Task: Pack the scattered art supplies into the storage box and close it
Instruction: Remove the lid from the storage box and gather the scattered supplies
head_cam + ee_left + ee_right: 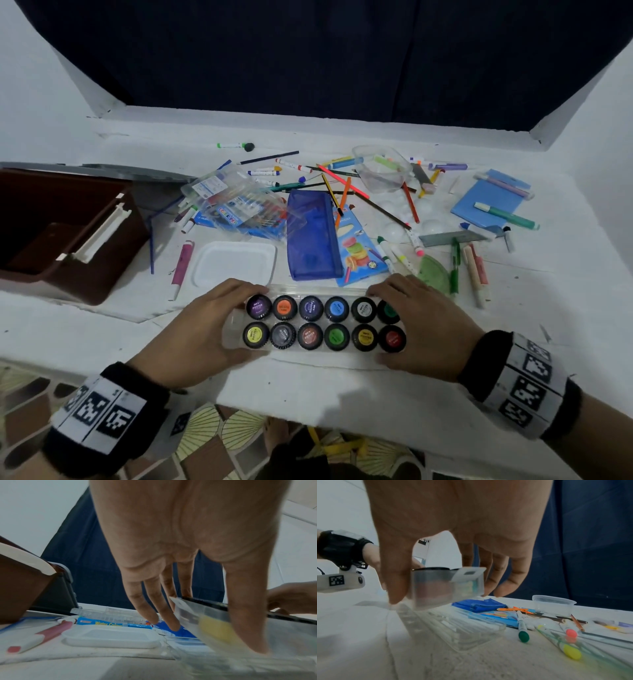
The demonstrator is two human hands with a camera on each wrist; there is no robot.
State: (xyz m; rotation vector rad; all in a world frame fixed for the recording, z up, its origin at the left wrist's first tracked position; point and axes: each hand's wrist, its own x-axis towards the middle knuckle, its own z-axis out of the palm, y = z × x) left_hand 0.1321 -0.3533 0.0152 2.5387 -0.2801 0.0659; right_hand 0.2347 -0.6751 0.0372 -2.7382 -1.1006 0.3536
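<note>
Paint set (323, 323): lifted just off the tabletop (308, 387) near edge, right of the open storage box (65, 233).
Grip: left hand (202, 332) and right hand (421, 325) clamp its ends.
Risk: uneven squeeze may tilt it, spilling jars.

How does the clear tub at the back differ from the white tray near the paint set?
The clear tub is see-through and deep, lying tipped among the pencils; the white tray is opaque and shallow, lying flat beside the paint set. The tub sits far back, the tray close to the left hand. Both are empty plastic.
</note>
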